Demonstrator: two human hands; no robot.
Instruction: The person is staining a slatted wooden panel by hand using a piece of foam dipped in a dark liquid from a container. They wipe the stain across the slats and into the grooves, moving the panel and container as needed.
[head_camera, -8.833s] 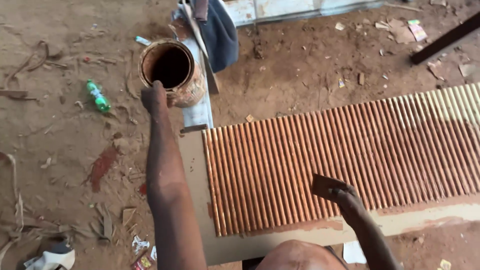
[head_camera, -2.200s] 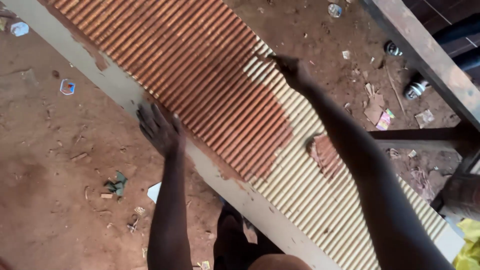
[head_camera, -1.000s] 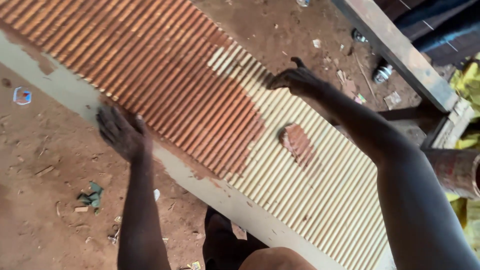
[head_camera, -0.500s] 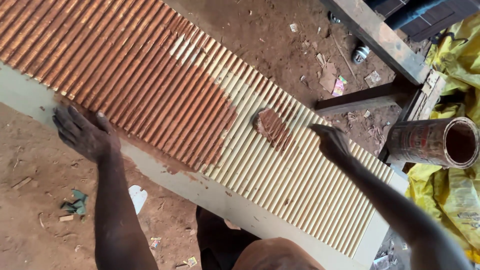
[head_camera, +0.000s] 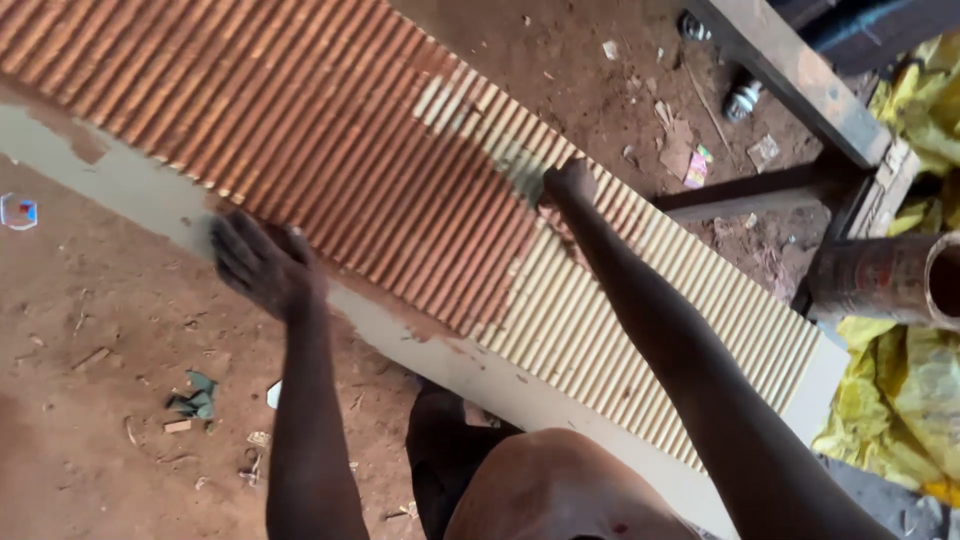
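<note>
Head view: a long ribbed panel (head_camera: 620, 300) runs diagonally across the frame, lying over bare reddish dirt ground (head_camera: 90, 400). Most of its ridges are stained reddish-brown; the stretch toward the lower right is pale and uncoated. The left hand (head_camera: 262, 265) presses flat on the panel's smooth near edge, fingers spread open, gripping nothing, apparently steadying the piece. The right hand (head_camera: 568, 185) sits on the ridges right at the boundary between stained and bare, fingers curled closed; whether they hold a rag or pad, I cannot tell. A rusty brown can (head_camera: 890, 280) lies at the right edge, beside crumpled yellow sheeting (head_camera: 900, 400). A dark timber beam (head_camera: 790, 70) crosses the upper right.

Step in hand, by my reading: spreading stain along the ribs. The next stroke calls for working toward the pale end.
</note>
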